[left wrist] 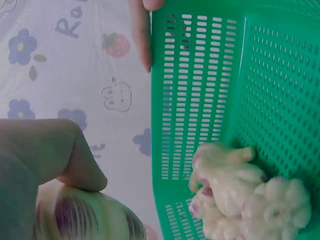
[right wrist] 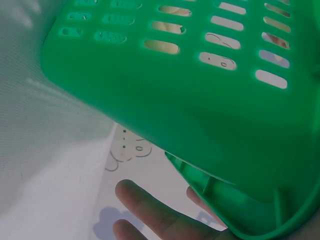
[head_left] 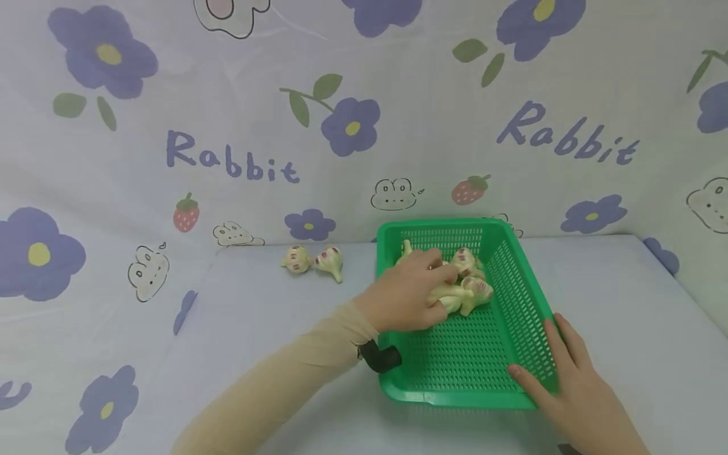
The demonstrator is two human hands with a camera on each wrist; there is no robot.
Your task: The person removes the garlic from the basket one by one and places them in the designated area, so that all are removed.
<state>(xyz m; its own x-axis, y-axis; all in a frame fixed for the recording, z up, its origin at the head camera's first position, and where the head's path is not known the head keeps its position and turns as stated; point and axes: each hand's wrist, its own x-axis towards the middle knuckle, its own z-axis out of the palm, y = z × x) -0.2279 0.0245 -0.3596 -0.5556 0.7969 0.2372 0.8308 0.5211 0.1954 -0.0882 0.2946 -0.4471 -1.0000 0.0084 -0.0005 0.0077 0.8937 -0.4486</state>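
My left hand (head_left: 411,291) reaches over the left wall of a green perforated basket (head_left: 449,399) and holds a garlic bulb (left wrist: 90,217) with purple streaks. In the left wrist view a bent finger presses on top of that bulb; the palm side is hidden. Several other garlic bulbs (head_left: 476,292) lie heaped toward the basket's far end, close beside the left fingers. At the near right corner my right hand (head_left: 586,392) grips the basket's rim, its thumb over the inner side and its fingers along the outside. The right wrist view shows those fingers (right wrist: 160,215) below the lip.
Two more garlic bulbs, one on the left (head_left: 297,260) and one with its stem toward me (head_left: 330,263), lie on the white table (head_left: 307,341) left of the basket. Behind stands a cloth backdrop (head_left: 256,114) printed with flowers and rabbits. A black wrist strap piece (head_left: 382,357) overlaps the basket's left rim.
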